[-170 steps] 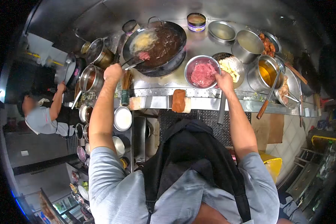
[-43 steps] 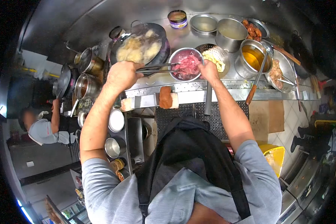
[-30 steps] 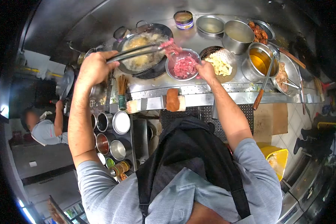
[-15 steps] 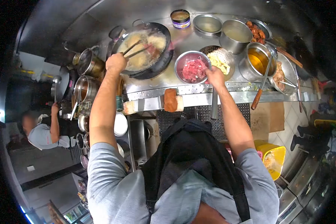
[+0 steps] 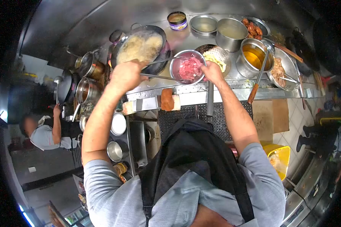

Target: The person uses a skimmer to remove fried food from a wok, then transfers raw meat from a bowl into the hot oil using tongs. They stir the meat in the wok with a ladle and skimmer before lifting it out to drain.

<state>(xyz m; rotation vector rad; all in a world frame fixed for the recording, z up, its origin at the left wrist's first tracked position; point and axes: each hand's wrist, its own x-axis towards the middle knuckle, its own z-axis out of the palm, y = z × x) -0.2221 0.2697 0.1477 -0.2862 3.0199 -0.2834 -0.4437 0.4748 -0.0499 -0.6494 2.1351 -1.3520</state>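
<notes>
My left hand (image 5: 129, 77) is closed around a pair of metal tongs (image 5: 161, 76). Their arms are spread apart and reach right, to a metal bowl (image 5: 173, 72) of raw red meat strips (image 5: 188, 68). My right hand (image 5: 213, 72) grips that bowl by its right rim, tilting it slightly. Left of the bowl, pale foamy liquid (image 5: 138, 47) bubbles in a dark wok (image 5: 164, 38), partly behind my left hand. Behind the bowl, a perforated strainer (image 5: 221, 55) holds yellowish pieces; its grey handle (image 5: 210, 102) runs beneath my right hand.
A can (image 5: 177, 22), a shallow metal bowl (image 5: 203, 26) and a deep pot (image 5: 231, 36) line the back. On the right stand a pot of amber liquid (image 5: 250, 68) with a wooden-handled ladle (image 5: 254, 90) and a bowl of meat (image 5: 278, 73). Another person (image 5: 45, 132) stands far left.
My left hand has brought the tongs from the wok rightward to the meat bowl, opening their arms. The reddish meat seen in the wok no longer shows. My right hand still holds the bowl.
</notes>
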